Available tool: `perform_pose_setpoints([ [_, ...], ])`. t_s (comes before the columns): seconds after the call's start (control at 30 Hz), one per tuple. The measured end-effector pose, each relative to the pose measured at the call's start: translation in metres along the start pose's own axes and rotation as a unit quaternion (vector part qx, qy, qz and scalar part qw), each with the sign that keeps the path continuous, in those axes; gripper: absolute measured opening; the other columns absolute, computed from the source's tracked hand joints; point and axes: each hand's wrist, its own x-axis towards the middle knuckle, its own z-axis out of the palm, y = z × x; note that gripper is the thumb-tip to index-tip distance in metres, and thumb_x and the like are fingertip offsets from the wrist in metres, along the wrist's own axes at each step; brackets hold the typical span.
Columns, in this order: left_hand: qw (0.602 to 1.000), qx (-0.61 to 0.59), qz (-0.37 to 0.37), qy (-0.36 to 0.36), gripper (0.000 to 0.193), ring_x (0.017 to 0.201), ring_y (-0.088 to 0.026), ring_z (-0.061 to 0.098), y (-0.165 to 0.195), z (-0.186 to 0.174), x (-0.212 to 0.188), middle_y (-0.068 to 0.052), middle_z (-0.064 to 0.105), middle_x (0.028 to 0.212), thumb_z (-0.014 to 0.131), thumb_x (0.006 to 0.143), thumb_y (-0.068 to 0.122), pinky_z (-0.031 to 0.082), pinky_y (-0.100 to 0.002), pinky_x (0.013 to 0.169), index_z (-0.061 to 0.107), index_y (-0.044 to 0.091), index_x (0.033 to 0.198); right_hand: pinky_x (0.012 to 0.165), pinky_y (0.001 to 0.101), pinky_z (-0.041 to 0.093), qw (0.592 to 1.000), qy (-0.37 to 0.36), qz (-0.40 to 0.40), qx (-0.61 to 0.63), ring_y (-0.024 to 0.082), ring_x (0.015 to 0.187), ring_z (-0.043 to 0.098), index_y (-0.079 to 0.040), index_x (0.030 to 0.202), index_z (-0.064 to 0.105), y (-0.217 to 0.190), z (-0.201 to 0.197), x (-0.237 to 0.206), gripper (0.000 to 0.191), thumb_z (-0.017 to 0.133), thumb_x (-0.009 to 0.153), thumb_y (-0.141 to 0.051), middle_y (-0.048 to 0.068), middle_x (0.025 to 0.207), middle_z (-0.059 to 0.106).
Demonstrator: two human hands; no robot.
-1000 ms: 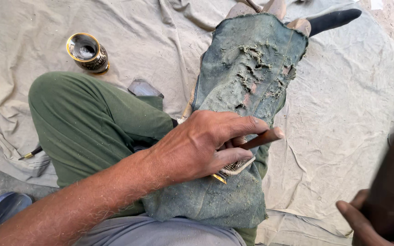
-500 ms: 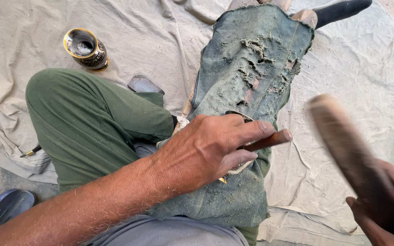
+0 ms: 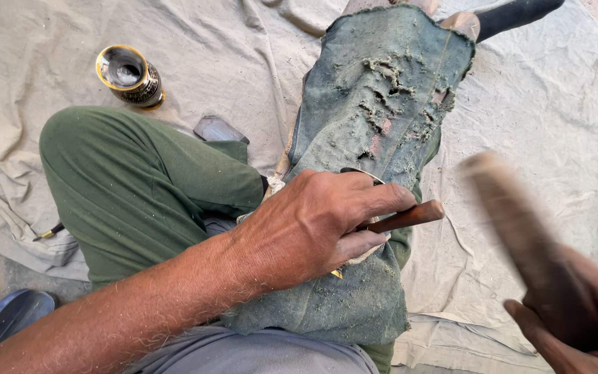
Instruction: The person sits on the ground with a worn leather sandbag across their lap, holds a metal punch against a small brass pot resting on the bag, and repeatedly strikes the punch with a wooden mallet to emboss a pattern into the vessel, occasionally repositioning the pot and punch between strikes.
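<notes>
My left hand point(image 3: 320, 225) rests on my thigh, closed around a brown wooden tool handle point(image 3: 410, 216) that sticks out to the right, with a small pale workpiece point(image 3: 372, 253) under the fingers. A worn, frayed green-grey cloth point(image 3: 382, 90) covers my outstretched leg beneath it. My right hand point(image 3: 576, 322) at the lower right grips a thick wooden mallet-like stick point(image 3: 503, 208), raised and blurred by motion, a short way right of the handle.
I sit on a beige canvas sheet point(image 3: 555, 104). A dark vase with a gold rim point(image 3: 127, 75) stands at the upper left. A small grey block point(image 3: 219, 129) lies by my bent green-trousered knee point(image 3: 133, 180). Blue footwear point(image 3: 8, 320) lies at the lower left.
My right hand came into view with the wooden stick, swinging it up at the right. My left hand stayed on the handle and workpiece.
</notes>
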Motion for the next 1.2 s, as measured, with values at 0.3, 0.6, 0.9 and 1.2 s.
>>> perform_pose_setpoints([
  [0.3,0.999,-0.015,0.027,0.014,0.05,0.085,-0.024,0.071,-0.004,0.0,-0.001,-0.006,0.069,0.092,0.078,0.091,0.019,0.058,-0.038,0.075,0.06,0.012,0.137,0.077,0.0376,0.062,0.999,0.04,-0.026,-0.007,0.019,0.074,0.069,-0.001,0.109,0.065,-0.009,-0.005,-0.018,0.019,0.069,0.099,-0.016,0.011,0.087,0.069],
  [0.6,0.999,-0.009,0.028,0.022,0.049,0.084,-0.022,0.071,-0.008,0.002,0.001,-0.006,0.071,0.092,0.08,0.089,0.018,0.059,-0.037,0.075,0.063,0.014,0.135,0.084,0.0395,0.058,0.998,0.05,-0.031,0.004,0.018,0.079,0.069,-0.003,0.112,0.064,-0.01,-0.008,-0.015,0.02,0.061,0.101,-0.019,0.009,0.089,0.07],
  [0.9,1.0,-0.012,0.026,-0.005,0.054,0.08,-0.023,0.07,-0.009,-0.002,-0.001,-0.005,0.067,0.087,0.08,0.088,0.021,0.057,-0.039,0.071,0.06,0.014,0.137,0.09,0.0414,0.054,0.993,0.089,-0.06,0.038,0.017,0.085,0.07,-0.005,0.115,0.063,-0.024,-0.011,-0.03,0.023,0.052,0.104,-0.022,0.007,0.092,0.072],
  [1.2,0.998,0.002,0.055,0.024,0.05,0.085,-0.023,0.072,-0.011,0.0,0.001,-0.005,0.071,0.098,0.08,0.088,0.024,0.059,-0.037,0.076,0.061,0.015,0.134,0.097,0.0433,0.05,0.991,0.106,-0.075,0.02,0.015,0.09,0.071,-0.007,0.118,0.063,-0.027,-0.013,-0.032,0.029,0.044,0.106,-0.024,0.004,0.095,0.073],
])
